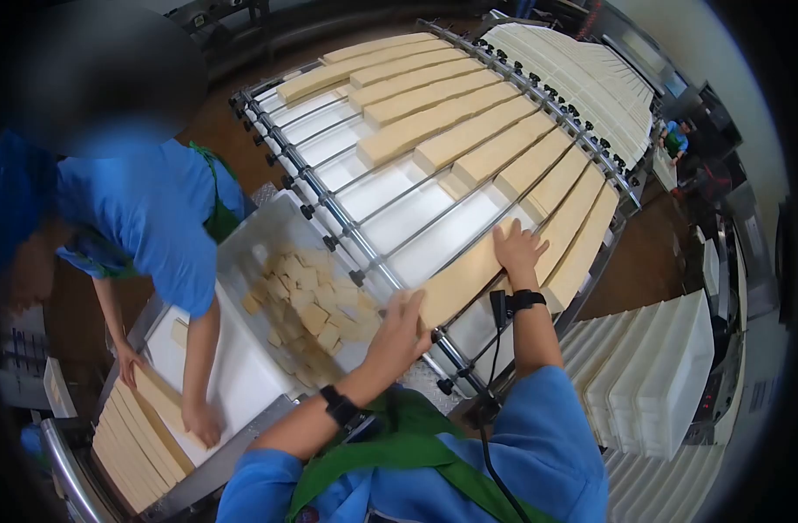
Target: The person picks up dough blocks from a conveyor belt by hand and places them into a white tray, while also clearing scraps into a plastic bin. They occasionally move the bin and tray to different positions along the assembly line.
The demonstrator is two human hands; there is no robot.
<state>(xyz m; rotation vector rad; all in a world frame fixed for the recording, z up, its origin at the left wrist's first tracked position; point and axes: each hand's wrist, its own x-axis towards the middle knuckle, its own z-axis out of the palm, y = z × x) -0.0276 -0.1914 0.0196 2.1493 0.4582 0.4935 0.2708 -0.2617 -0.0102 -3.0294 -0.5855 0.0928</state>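
My left hand (pixel 401 333) is closed around the near end of a long, pale cream slab (pixel 462 281), which reaches over the front rail of a rack. At the slab's far end lies my right hand (pixel 519 251), its fingers spread and touching the top and edge; its underside is hidden. More slabs of the same kind (pixel 477 113) lie side by side between thin metal rods on the white rack bed (pixel 399 205). Just left of my left hand, a clear tub (pixel 242 253) holds cut pale pieces (pixel 307 292) in liquid.
At left, a co-worker in a blue shirt (pixel 146 209) has both hands on a slab beside a row of slabs (pixel 138 444) on a white-topped table (pixel 233 366). White ridged panels (pixel 652 366) stand at right. Black knobs line the metal rail (pixel 329 218).
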